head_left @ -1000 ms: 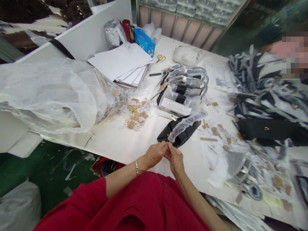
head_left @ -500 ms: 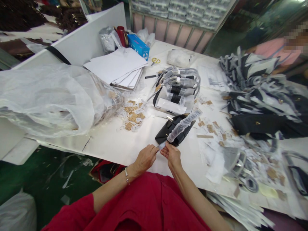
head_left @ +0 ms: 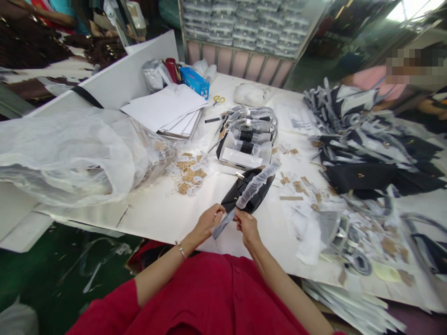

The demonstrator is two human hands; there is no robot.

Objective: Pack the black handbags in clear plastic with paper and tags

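Note:
A black handbag [head_left: 232,191] lies at a slant on the table in front of me. Across it runs its strap [head_left: 256,187], wrapped in crinkled clear plastic. My right hand [head_left: 247,226] is closed round the strap near the bag's lower edge, and a flat plastic-covered end sticks out toward my body. Beside that end, at the bag's lower left corner, is my left hand [head_left: 209,221] with fingers curled together; what they pinch, if anything, is too small to make out. Just behind the bag stand several wrapped bags [head_left: 244,148] in a row.
Brown paper tags [head_left: 190,174] lie in a heap to the left, beside a big clear plastic bag [head_left: 87,153]. Black bags [head_left: 363,177] are piled at right, near loose wrapping scraps [head_left: 309,242]. Yellow-handled scissors [head_left: 219,99] and a blue box [head_left: 195,83] sit farther back.
My left hand has come off the strap's end and moved slightly left, leaving that end exposed. My right hand still grips the strap. The view has shifted a little.

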